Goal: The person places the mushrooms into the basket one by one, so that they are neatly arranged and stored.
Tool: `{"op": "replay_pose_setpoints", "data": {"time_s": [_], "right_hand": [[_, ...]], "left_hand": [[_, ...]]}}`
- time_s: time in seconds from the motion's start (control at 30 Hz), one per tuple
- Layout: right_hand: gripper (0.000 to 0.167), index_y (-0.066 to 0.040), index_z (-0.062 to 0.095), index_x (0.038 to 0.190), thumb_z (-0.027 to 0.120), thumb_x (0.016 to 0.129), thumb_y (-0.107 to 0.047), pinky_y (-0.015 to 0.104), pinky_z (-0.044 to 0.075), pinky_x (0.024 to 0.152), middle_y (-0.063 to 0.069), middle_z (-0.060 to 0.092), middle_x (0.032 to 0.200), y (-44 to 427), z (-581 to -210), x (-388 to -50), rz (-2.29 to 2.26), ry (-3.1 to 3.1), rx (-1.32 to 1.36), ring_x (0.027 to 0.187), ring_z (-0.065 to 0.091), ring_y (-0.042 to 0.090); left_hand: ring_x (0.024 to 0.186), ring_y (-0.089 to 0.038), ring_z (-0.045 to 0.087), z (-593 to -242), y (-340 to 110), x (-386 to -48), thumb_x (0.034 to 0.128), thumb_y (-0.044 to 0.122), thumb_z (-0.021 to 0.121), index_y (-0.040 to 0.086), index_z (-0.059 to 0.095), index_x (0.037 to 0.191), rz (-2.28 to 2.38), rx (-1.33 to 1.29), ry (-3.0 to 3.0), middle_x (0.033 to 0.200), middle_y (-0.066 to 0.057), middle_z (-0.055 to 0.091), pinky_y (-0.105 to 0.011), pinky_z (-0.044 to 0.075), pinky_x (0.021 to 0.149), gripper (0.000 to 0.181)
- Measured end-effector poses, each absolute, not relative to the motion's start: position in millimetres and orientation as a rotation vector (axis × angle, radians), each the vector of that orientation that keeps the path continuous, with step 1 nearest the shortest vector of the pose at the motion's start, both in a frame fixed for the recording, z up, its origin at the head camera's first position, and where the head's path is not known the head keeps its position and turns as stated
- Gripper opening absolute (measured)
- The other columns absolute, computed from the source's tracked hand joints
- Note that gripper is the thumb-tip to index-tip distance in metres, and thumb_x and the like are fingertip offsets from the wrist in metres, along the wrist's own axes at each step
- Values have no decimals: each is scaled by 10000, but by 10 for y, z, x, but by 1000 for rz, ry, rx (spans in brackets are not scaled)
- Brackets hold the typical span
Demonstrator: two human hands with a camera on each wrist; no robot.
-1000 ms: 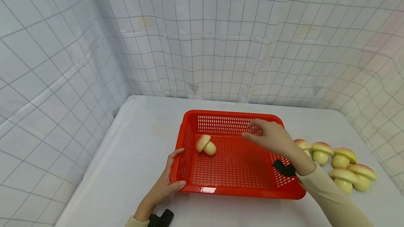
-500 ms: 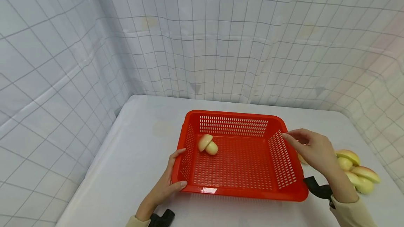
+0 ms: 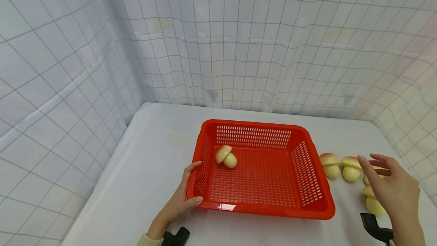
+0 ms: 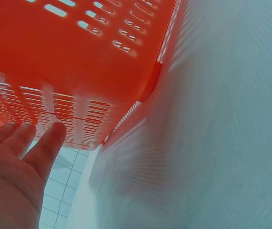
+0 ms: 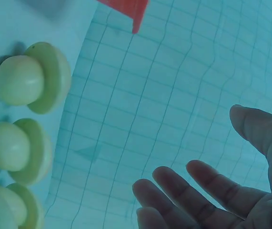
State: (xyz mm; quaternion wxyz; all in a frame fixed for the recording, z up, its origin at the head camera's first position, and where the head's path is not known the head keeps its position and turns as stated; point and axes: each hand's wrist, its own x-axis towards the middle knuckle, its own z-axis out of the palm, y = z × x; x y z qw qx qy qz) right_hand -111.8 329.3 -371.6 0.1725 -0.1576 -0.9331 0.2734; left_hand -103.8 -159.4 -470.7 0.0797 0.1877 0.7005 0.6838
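Observation:
A red plastic basket [image 3: 256,210] with slotted walls stands on the white table. My left hand [image 3: 175,206] holds its near left corner, thumb on the rim and fingers along the side; in the left wrist view, fingers [image 4: 45,150] lie against the slotted outer wall. Inside, toward the left, lies one toy mushroom [image 3: 226,156] with a yellow stem and reddish cap. My right hand [image 3: 392,185] hovers above the mushrooms right of the basket, thumb and fingers apart, holding nothing. Beneath it a near mushroom [image 3: 374,205] shows, others partly hidden.
Right of the basket are a mushroom [image 3: 329,165] close to its wall and another mushroom [image 3: 351,169] beside that. White gridded cloth [image 3: 218,48] hangs behind and at both sides of the table [image 3: 143,155]. A dark wrist mount [image 3: 375,227] sits on the right arm.
My right hand has moved from over the basket, past its right wall, to above the mushrooms on the right. The left hand stays at the basket's corner.

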Motion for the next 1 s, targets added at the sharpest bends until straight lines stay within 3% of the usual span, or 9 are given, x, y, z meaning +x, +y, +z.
{"op": "replay_pose_setpoints", "data": {"time_s": [0.07, 0.17, 0.23, 0.3, 0.5, 0.73, 0.83, 1.0], "right_hand": [[628, -17, 534, 1303, 596, 885, -480, 313, 336, 646, 240, 588, 1186, 3354, -3768, -1078, 768, -2651, -502, 683, 295, -203], [674, 11, 475, 1346, 571, 897, -483, 391, 347, 686, 264, 553, 1221, 3423, -3835, -1025, 761, -2670, -577, 797, 526, -16], [709, 34, 425, 1373, 542, 911, -491, 460, 347, 701, 285, 524, 1246, 3459, -3872, -1003, 749, -2699, -614, 929, 585, 225], [744, 50, 379, 1393, 519, 917, -505, 499, 358, 693, 296, 498, 1269, 3492, -3904, -982, 741, -2732, -642, 1037, 513, 447], [779, 78, 374, 1377, 528, 905, -523, 559, 401, 717, 336, 460, 1279, 3568, -4034, -917, 739, -2771, -715, 1089, 468, 497], [836, 155, 359, 1344, 533, 899, -531, 606, 415, 725, 412, 421, 1238, 3679, -4186, -895, 739, -2791, -774, 1045, 446, 564], [845, 147, 344, 1356, 534, 896, -537, 621, 400, 744, 429, 388, 1252, 3752, -4254, -878, 735, -2809, -775, 1054, 428, 578], [945, 105, 253, 1419, 486, 871, -628, 655, 303, 878, 426, 298, 1317, 3812, -4346, -881, 742, -2869, -945, 1150, 318, 587]], "left_hand": [[1138, -454, 394, -4707, -1597, -1036, 787, 130, 606, 180, 152, 1478, 2048, 559, 2098, 1394, -210, 235, -408, 507, 832, 828], [1137, -456, 394, -4704, -1602, -1031, 790, 129, 605, 183, 150, 1478, 2051, 556, 2097, 1395, -211, 233, -407, 507, 831, 827], [1137, -460, 391, -4702, -1604, -1030, 790, 128, 604, 178, 143, 1479, 2054, 563, 2095, 1395, -216, 229, -406, 508, 830, 831], [1137, -463, 389, -4701, -1606, -1030, 791, 129, 605, 172, 136, 1480, 2057, 568, 2091, 1394, -219, 228, -406, 508, 830, 835], [1142, -472, 380, -4709, -1602, -1039, 813, 109, 594, 162, 131, 1484, 2063, 584, 2058, 1405, -218, 214, -432, 500, 840, 817], [1135, -482, 383, -4732, -1606, -1038, 819, 92, 584, 150, 123, 1489, 2074, 614, 2033, 1409, -225, 205, -442, 503, 833, 815], [1138, -475, 384, -4734, -1605, -1038, 820, 88, 580, 151, 120, 1490, 2080, 621, 2019, 1411, -219, 204, -446, 503, 833, 816], [1138, -466, 389, -4719, -1606, -1033, 817, 93, 582, 152, 125, 1488, 2083, 617, 2022, 1408, -217, 213, -441, 503, 834, 813]]}}
